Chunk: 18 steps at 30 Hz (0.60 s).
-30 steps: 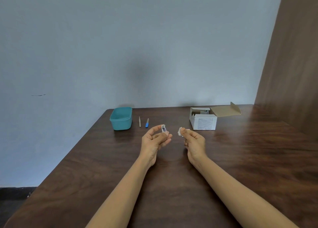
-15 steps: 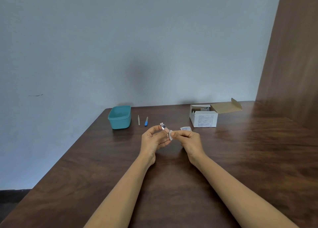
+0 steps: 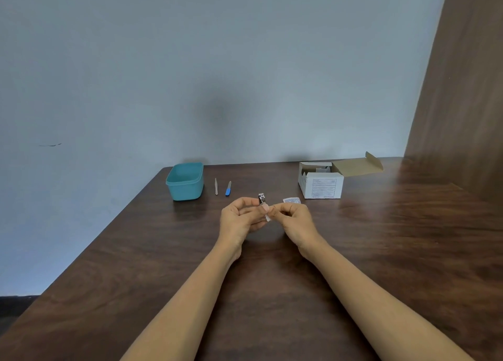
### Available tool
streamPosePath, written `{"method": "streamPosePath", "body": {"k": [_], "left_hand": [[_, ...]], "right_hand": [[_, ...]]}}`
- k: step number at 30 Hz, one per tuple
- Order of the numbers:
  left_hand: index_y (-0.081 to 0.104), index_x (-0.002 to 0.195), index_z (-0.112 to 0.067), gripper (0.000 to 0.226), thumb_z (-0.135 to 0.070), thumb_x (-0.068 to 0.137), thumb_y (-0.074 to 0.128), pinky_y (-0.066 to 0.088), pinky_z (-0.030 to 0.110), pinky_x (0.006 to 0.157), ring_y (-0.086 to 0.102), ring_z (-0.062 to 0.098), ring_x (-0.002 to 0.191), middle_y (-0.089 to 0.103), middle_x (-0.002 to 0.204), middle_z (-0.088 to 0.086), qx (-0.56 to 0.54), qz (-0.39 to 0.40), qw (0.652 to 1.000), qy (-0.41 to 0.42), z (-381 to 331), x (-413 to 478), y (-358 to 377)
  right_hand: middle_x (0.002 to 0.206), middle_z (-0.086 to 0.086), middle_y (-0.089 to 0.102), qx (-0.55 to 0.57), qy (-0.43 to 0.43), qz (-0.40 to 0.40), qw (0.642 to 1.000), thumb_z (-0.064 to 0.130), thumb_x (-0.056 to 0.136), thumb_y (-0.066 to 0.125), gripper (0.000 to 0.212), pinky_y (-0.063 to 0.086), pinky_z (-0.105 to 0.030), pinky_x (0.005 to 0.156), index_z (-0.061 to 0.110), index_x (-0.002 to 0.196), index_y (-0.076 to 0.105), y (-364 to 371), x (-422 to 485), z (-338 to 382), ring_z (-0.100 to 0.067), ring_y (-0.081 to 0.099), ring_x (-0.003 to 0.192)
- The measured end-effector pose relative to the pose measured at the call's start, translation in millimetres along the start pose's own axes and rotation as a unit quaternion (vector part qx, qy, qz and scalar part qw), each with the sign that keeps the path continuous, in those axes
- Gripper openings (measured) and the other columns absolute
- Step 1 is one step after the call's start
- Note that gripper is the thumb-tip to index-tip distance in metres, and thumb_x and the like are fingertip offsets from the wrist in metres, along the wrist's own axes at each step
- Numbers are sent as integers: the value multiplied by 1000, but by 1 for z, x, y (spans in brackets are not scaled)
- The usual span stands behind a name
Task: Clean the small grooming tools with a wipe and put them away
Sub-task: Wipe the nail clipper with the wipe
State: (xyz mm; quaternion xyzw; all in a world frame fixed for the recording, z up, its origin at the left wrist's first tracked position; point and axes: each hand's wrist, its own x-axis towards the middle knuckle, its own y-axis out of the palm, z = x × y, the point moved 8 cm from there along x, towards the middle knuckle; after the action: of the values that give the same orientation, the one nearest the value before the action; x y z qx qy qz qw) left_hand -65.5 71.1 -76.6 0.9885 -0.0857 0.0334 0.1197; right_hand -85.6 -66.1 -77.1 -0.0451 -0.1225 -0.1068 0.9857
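A small shiny silver nail clipper [image 3: 261,199] stands nearly upright above the counter [image 3: 381,251], its lower end pinched in the left hand's [image 3: 239,221] grip. The right hand's [image 3: 296,221] grip pinches a white wipe [image 3: 268,218] against it. A teal tub [image 3: 185,193] sits well behind.

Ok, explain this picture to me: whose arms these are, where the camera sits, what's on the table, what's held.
No machine here: a person's bare arms, filmed by a camera worn on their head, looking forward and down. The left hand holds a small metal nail clipper; the right hand pinches a white wipe against it. On the wooden table sit a teal tub, a slim beige tool, a blue-handled tool, an open white carton and a small printed packet.
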Motion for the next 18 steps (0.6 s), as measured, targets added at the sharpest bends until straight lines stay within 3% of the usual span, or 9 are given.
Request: {"method": "streamPosePath", "body": {"k": [3, 7, 11, 15, 18], "left_hand": [[65, 97, -5, 22, -7, 78, 76, 58, 23, 61, 72, 14, 71, 75, 81, 9, 5, 8, 1000, 4, -1, 1, 2], [64, 92, -8, 17, -4, 79, 74, 56, 21, 58, 72, 16, 73, 74, 79, 9, 25, 22, 999, 12, -2, 0, 5], [62, 82, -9, 16, -5, 78, 76, 52, 21, 53, 72, 19, 71, 71, 70, 10, 114, 42, 992, 35, 0, -3, 11], [61, 82, -5, 18, -7, 76, 78, 48, 19, 49, 72, 18, 67, 71, 74, 19, 184, 55, 980, 52, 1, -7, 18], [62, 90, 1, 22, -9, 77, 78, 49, 18, 49, 72, 17, 67, 72, 79, 21, 211, 62, 974, 55, 0, -8, 21]], "right_hand": [[73, 9, 67, -53, -25, -8, 998, 24, 88, 67, 13, 42, -15, 68, 23, 76, 71, -3, 4, 3, -1, 57, 71], [72, 8, 65, -56, -25, -55, 997, 22, 92, 61, 22, 42, -21, 68, 16, 72, 68, -17, 5, 6, -6, 55, 72], [50, 18, 51, 37, 27, -92, 995, 18, 93, 60, 22, 33, -17, 57, 14, 73, 67, -27, 5, 1, -2, 40, 56], [62, 1, 43, 150, 89, -119, 978, 22, 88, 67, 11, 30, -21, 52, 16, 79, 69, -29, 0, -7, -7, 32, 51], [65, 2, 46, 211, 117, -119, 963, 23, 84, 72, 9, 31, -19, 50, 15, 82, 69, -25, -1, -12, -4, 34, 46]]}}
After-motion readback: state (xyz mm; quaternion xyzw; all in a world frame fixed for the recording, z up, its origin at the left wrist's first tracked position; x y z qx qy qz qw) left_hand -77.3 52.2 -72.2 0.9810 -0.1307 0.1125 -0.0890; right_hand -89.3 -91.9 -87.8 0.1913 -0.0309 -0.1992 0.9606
